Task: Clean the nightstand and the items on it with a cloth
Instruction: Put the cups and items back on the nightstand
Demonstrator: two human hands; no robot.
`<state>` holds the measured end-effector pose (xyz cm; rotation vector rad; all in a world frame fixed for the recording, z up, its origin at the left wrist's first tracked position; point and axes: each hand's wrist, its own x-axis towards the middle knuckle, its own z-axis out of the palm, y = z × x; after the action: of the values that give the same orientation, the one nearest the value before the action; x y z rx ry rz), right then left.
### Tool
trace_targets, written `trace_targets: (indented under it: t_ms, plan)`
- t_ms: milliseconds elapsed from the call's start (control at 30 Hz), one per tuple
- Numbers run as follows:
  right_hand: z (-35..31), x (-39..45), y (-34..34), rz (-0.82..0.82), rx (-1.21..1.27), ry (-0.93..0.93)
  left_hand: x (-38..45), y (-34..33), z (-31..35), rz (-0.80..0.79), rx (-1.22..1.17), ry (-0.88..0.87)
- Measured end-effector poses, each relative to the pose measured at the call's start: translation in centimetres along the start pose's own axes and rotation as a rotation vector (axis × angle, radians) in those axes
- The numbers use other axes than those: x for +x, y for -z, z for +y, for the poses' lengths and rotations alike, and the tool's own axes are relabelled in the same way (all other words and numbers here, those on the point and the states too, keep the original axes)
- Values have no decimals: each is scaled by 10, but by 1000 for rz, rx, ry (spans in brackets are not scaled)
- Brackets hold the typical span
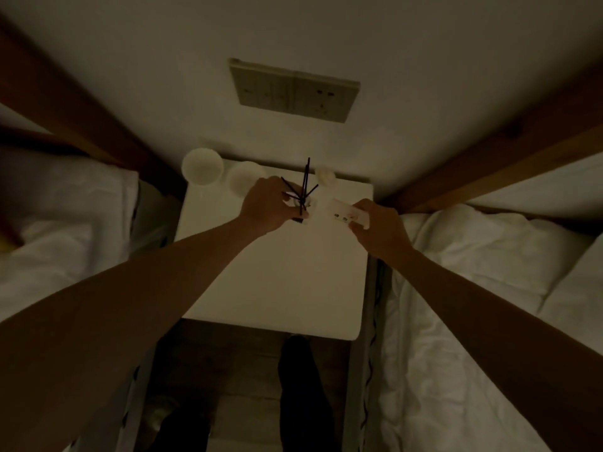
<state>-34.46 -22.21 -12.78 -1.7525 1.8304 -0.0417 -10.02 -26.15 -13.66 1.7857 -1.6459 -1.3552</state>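
While both forearms reach up from the bottom corners of the frame, a dark trouser leg (306, 386) shows at bottom centre over the floor, just below the near edge of the white nightstand (277, 282). Its top fills the centre of the frame, with a broad bare stretch between the near edge and the hands. White bedding (456, 305) lies close along its right side and more bedding (65, 223) along its left, so the stand sits in a narrow gap between two beds.

Above centre, the left hand (267, 207) has its fingers curled round a small reed diffuser (301, 203), whose dark sticks (306, 181) fan upward from between thumb and fingers; whether the bottle touches the tabletop cannot be told. Just right of it, well short of the right edge, the right hand (378, 230) pinches a small white card (349, 215) with faint markings, thumb and fingers closed on its right end. No cloth can be made out in the dim light.

Beyond the hands, along the stand's far edge, stand two white cups (202, 166) (243, 177) at the far left corner and a small pale round object (324, 174) near the sticks. On the wall in the upper centre sits a socket panel (293, 89). Wooden bed frames (489, 164) run diagonally at both upper sides.
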Motion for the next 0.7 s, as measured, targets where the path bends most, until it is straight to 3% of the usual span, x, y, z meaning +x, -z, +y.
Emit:
trace_targets:
  t_ms: [367, 700]
  plan:
    - [38, 66, -16, -17, -30, 81, 63, -41, -32, 280, -13, -38]
    - [27, 79, -42, -49, 24, 119, 60, -52, -57, 252, -185, 43]
